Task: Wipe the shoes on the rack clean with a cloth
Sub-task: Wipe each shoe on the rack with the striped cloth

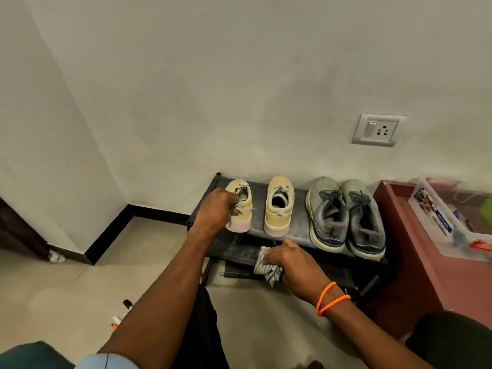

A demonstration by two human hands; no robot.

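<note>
Left grip [217, 209] holds the yellow shoe [239, 206]; right grip [286, 258] clutches the striped cloth [269, 270]. Advisable: lift shoe clear, wipe firmly.

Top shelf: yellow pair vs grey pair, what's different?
The yellow pair is pale with pinkish soles; the grey pair is darker, bulkier, with dark laces. The yellow shoes stand apart, the grey ones side by side, about touching. The left hand grips the left yellow shoe; neither grey shoe is touched. Both pairs sit on the rack, heels toward the camera.
</note>
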